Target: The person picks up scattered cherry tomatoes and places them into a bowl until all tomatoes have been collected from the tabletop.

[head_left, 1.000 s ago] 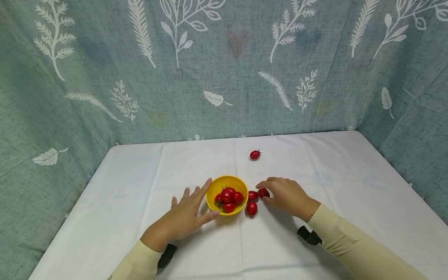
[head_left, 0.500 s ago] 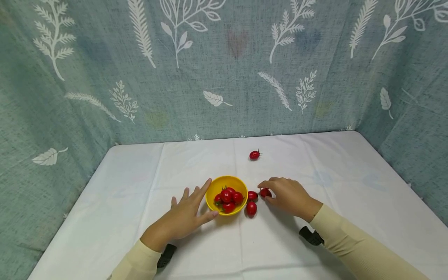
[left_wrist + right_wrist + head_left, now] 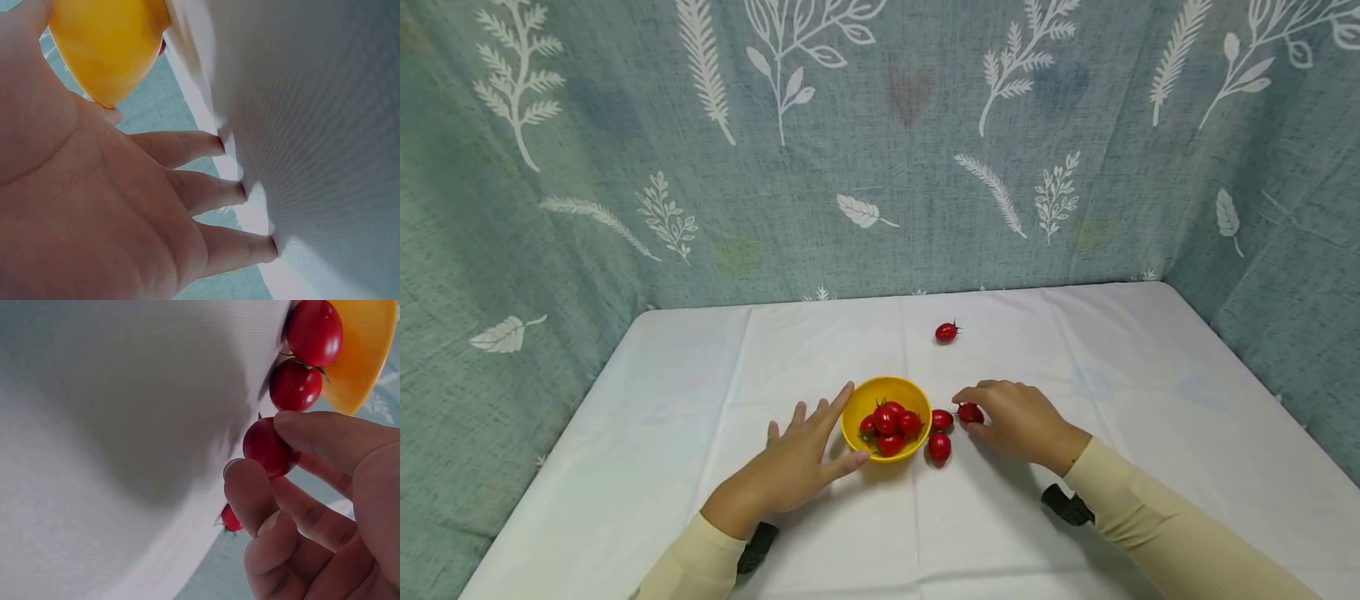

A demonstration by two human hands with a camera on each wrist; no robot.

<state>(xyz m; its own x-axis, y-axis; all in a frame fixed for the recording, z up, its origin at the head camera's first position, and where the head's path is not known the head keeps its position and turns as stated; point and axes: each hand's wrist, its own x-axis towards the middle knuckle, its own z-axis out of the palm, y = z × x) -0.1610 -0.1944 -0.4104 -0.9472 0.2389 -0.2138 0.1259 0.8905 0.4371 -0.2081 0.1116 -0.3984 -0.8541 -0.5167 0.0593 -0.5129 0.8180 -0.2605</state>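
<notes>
A yellow bowl (image 3: pixel 853 408) holding several cherry tomatoes stands mid-table in the head view. My left hand (image 3: pixel 797 467) is spread at its left side, index finger and thumb touching the bowl. The left wrist view shows its other fingertips (image 3: pixel 234 190) resting on the cloth. To the right of the bowl, my right hand (image 3: pixel 1021 423) pinches a cherry tomato (image 3: pixel 265 447) between thumb and fingers, low at the cloth. Two loose cherry tomatoes, one nearer the back (image 3: pixel 942 420) and one in front (image 3: pixel 939 447), lie between that hand and the bowl.
Another cherry tomato (image 3: pixel 947 332) with a green stem lies farther back on the table. White cloth (image 3: pixel 1045 550) with creases covers the table. A grey-green curtain (image 3: pixel 880 150) with white leaf prints hangs behind and at both sides.
My right hand has shifted slightly to the right with the cherry tomato, widening the gap to the loose ones. The left hand and bowl stay where they were.
</notes>
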